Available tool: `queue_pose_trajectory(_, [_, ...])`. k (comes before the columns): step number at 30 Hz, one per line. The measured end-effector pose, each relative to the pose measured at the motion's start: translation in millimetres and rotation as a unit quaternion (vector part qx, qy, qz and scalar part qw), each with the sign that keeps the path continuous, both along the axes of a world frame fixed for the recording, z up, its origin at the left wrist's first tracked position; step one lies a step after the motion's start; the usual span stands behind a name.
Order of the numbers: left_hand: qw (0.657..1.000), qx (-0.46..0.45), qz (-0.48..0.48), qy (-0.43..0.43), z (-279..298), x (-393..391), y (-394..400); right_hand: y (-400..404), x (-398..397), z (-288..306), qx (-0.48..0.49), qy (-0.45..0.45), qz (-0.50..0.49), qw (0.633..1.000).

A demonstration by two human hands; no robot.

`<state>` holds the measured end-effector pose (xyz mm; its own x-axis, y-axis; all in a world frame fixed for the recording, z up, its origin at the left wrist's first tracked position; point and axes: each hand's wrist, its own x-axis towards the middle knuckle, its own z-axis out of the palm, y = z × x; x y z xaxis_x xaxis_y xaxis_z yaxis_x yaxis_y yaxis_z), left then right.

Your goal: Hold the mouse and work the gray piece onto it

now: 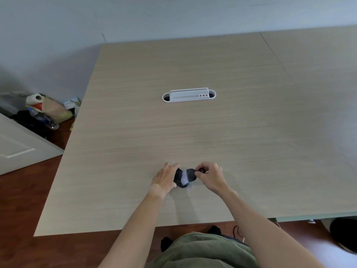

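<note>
While I watch from the head camera, the only container on the pale wood-grain table (212,132) is a white oblong plastic cable tray (189,95) set into its middle, with a raised flat insert and a round hole at each end; I cannot tell whether anything lies inside it. Well nearer to me, close to the table's front edge, sits a small dark grey sock with a white band (185,176), bunched up on the surface between both hands. My left hand (164,178) lies over the sock's left end, fingers curled round it and the thumb side tucked against the fabric. My right hand (211,176) pinches the sock's right end between thumb and forefinger, the other fingers bent loosely behind; the pinched bit is a dark nub that I cannot make out clearly. Both forearms reach in from below, above a green garment (202,252). On the reddish-brown floor at the left, beside the wall, lie a white paper roll (34,98), a clear plastic bottle (45,118) and some bags.
</note>
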<state>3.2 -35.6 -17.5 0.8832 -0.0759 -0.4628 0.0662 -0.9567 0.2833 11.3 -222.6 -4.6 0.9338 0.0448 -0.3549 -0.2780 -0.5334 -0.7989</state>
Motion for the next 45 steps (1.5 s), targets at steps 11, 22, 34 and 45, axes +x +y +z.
queue_pose_trajectory(11, [1.000, -0.006, 0.009, -0.004, -1.4, 2.9, 0.1, 11.5, -11.4, -2.2, -0.024, -0.024, 0.029, 0.999])
queue_pose_trajectory(22, [1.000, 0.024, 0.008, -0.001, 1.0, 6.1, -5.1, 2.5, -5.2, -7.4, -0.051, -0.044, -0.005, 0.998])
queue_pose_trajectory(34, [0.999, 0.035, 0.024, 0.015, -0.9, 9.5, -12.6, -3.3, 5.0, -7.4, -0.083, -0.061, 0.021, 0.994])
queue_pose_trajectory(45, [1.000, 0.021, 0.011, -0.017, -0.6, 6.2, -9.1, -0.7, 4.6, -8.2, -0.079, -0.082, -0.058, 0.992])
